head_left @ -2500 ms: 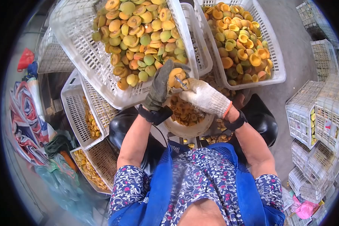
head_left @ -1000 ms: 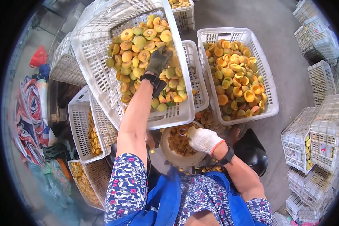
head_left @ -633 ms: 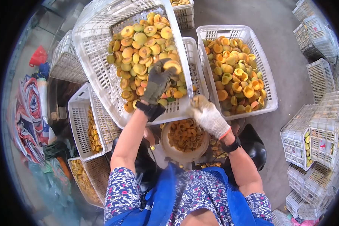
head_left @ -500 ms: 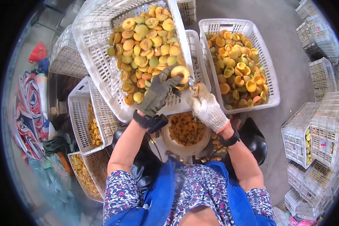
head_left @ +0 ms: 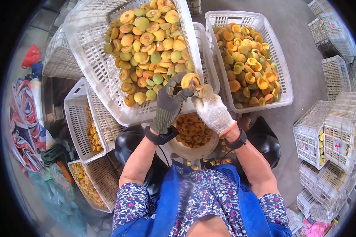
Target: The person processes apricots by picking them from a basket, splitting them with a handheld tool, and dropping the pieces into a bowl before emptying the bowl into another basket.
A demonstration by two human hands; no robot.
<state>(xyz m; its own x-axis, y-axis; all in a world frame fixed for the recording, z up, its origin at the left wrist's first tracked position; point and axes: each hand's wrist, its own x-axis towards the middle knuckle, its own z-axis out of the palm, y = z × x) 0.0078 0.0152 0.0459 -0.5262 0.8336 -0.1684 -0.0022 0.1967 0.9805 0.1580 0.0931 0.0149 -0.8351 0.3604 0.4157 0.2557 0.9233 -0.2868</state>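
Observation:
My left hand [head_left: 168,103], in a dark grey-green glove, is closed around a peach half [head_left: 188,80] with its orange cut face turned up and to the right. Against that cut face rests a small metal pitting spoon [head_left: 194,84], gripped by my right hand [head_left: 213,111] in a soiled white knit glove. Fingers hide most of the spoon. Both hands are close together over the near right corner of a tilted white crate [head_left: 93,73] heaped with halved peaches [head_left: 146,59]. Below them stands a round tub [head_left: 194,153] holding brownish-orange pieces.
Hollowed peach halves [head_left: 249,63] fill a white crate [head_left: 286,89] at the right. Left of my legs are crates [head_left: 81,128] with yellow pieces. Stacked crates [head_left: 310,132] line the far right. Striped sacking [head_left: 25,118] and green plastic [head_left: 55,195] lie at the far left.
The pitting spoon in my right hand has moved left onto the peach half's cut face. My hands have come closer together, and the view has shifted slightly.

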